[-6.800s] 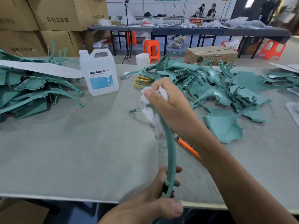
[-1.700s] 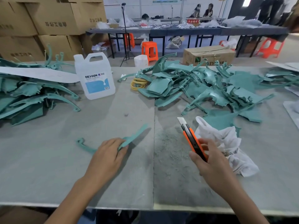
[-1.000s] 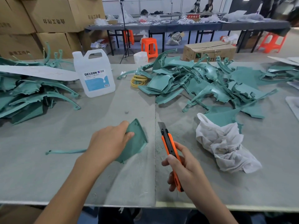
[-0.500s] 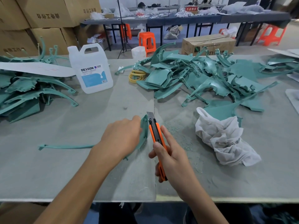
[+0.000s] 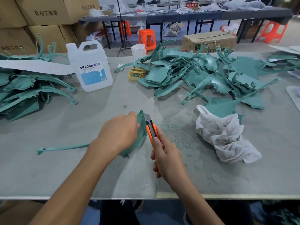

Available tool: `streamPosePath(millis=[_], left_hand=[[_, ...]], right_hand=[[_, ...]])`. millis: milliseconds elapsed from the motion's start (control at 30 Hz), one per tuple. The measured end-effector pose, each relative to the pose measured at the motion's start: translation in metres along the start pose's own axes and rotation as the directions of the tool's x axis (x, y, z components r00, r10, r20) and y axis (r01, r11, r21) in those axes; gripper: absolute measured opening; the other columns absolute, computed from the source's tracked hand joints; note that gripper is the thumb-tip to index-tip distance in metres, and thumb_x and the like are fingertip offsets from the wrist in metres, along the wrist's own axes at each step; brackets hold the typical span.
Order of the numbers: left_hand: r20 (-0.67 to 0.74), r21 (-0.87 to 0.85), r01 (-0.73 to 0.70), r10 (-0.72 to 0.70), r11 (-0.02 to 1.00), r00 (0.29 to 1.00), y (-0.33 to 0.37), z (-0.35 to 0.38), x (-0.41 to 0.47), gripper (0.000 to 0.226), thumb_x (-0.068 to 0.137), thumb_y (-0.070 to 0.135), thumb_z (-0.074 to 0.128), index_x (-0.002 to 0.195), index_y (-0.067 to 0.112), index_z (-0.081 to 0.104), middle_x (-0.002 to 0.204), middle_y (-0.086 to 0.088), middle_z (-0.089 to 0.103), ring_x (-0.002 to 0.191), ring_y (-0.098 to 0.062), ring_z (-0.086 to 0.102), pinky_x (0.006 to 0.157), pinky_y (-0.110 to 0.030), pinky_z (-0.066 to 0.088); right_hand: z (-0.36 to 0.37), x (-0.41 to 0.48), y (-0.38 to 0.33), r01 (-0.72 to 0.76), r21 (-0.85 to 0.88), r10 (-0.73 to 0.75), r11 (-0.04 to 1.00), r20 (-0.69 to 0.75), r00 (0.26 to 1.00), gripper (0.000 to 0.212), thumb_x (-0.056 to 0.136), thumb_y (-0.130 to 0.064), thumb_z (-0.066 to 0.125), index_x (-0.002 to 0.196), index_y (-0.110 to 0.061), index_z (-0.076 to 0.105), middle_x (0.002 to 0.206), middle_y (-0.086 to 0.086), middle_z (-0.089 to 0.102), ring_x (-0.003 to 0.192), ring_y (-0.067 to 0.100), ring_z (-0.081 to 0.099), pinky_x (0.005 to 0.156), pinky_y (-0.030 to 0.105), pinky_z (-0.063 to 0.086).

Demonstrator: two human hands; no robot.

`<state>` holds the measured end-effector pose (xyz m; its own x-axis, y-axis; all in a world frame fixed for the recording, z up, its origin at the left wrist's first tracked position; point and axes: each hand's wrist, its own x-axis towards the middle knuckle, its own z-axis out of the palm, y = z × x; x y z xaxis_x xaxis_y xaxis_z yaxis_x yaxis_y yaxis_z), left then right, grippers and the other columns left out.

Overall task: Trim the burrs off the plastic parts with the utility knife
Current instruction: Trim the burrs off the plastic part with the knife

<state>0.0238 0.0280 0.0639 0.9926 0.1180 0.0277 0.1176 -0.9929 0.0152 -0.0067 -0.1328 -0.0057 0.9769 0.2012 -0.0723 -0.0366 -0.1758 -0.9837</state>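
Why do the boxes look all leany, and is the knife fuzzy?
Head view: the wide-angle lens tilts the cardboard boxes near the edge; the utility knife in the right hand looks sharp there, not fuzzy; the light is soft, with only faint shadows by the plastic part.
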Motion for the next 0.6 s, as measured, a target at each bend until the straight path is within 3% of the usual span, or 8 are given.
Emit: streamPosePath(millis=[67,133,200,233,300,400,500,600], left_hand=[[0.015,-0.02,0.015,-0.015,1.0,1.0,-0.003,0.0,0.001,0.026,0.106,0.039,0.038,0.09,0.019,0.034,0.07,0.001,0.037,0.062,-0.021,0.039,0.055,-0.037,0.026],[0.024,-0.037,0.022,-0.021,0.999,1.0,-0.003,-0.001,0.002,0.025,0.105,0.037,0.038,0.091,0.018,0.035,0.071,0.0,0.036,0.069,-0.027,0.043,0.059,-0.038,0.03],[0.023,-0.042,0.014,-0.013,0.999,1.0,0.001,-0.001,0.002,0.024,0.105,0.035,0.038,0.09,0.017,0.035,0.071,0.0,0.036,0.07,-0.029,0.045,0.06,-0.038,0.031],[0.015,-0.036,0.003,-0.002,0.999,1.0,0.003,-0.002,0.003,0.024,0.105,0.034,0.038,0.089,0.017,0.034,0.071,0.0,0.035,0.067,-0.027,0.043,0.059,-0.038,0.03],[-0.001,-0.025,-0.015,0.015,1.0,1.0,0.007,-0.001,0.003,0.025,0.104,0.033,0.039,0.086,0.017,0.033,0.07,0.0,0.034,0.062,-0.023,0.038,0.055,-0.037,0.025],[0.004,-0.044,-0.001,0.001,0.999,1.0,0.005,0.001,0.006,0.025,0.104,0.035,0.04,0.086,0.018,0.034,0.07,0.001,0.032,0.07,-0.028,0.042,0.06,-0.038,0.029],[0.037,-0.091,0.041,-0.038,0.995,0.999,-0.006,0.005,0.012,0.026,0.104,0.037,0.041,0.087,0.018,0.037,0.073,-0.001,0.035,0.077,-0.031,0.044,0.067,-0.038,0.035],[0.069,-0.124,0.072,-0.064,0.99,0.996,-0.016,0.008,0.014,0.031,0.103,0.038,0.042,0.079,0.021,0.034,0.073,0.0,0.038,0.078,-0.031,0.047,0.069,-0.038,0.037]], right_hand=[[0.003,0.006,0.006,-0.008,-0.174,0.008,0.985,-0.002,1.0,0.045,0.107,-0.039,0.04,0.146,-0.06,0.035,0.08,0.003,0.065,0.061,0.019,0.064,0.048,0.027,0.049],[0.004,0.009,0.011,-0.001,-0.381,0.011,0.925,0.026,1.0,0.045,0.107,-0.037,0.037,0.151,-0.047,0.037,0.094,0.006,0.069,0.084,0.028,0.066,0.065,0.027,0.053],[0.005,0.01,0.014,0.009,-0.546,0.025,0.838,0.055,0.998,0.044,0.108,-0.036,0.034,0.151,-0.039,0.035,0.109,0.009,0.071,0.098,0.036,0.063,0.077,0.036,0.047],[0.005,0.011,0.014,0.013,-0.594,0.028,0.805,0.061,0.998,0.042,0.108,-0.035,0.033,0.15,-0.037,0.035,0.11,0.01,0.071,0.099,0.037,0.062,0.075,0.038,0.041],[0.005,0.015,0.011,0.024,-0.642,0.025,0.767,0.067,0.997,0.036,0.108,-0.034,0.032,0.142,-0.031,0.04,0.103,0.011,0.07,0.09,0.037,0.06,0.07,0.038,0.034],[0.006,0.02,0.007,0.019,-0.67,0.039,0.742,0.072,0.997,0.029,0.108,-0.033,0.032,0.133,-0.025,0.045,0.103,0.011,0.07,0.083,0.036,0.054,0.07,0.038,0.032],[0.008,0.018,0.006,-0.021,-0.654,0.09,0.756,0.072,0.993,0.027,0.107,-0.034,0.032,0.126,-0.023,0.047,0.104,0.011,0.068,0.094,0.037,0.062,0.074,0.04,0.041],[0.006,0.018,0.003,-0.055,-0.634,0.139,0.772,0.084,0.987,0.029,0.108,-0.035,0.031,0.124,-0.019,0.049,0.104,0.011,0.067,0.086,0.033,0.058,0.076,0.04,0.046]])
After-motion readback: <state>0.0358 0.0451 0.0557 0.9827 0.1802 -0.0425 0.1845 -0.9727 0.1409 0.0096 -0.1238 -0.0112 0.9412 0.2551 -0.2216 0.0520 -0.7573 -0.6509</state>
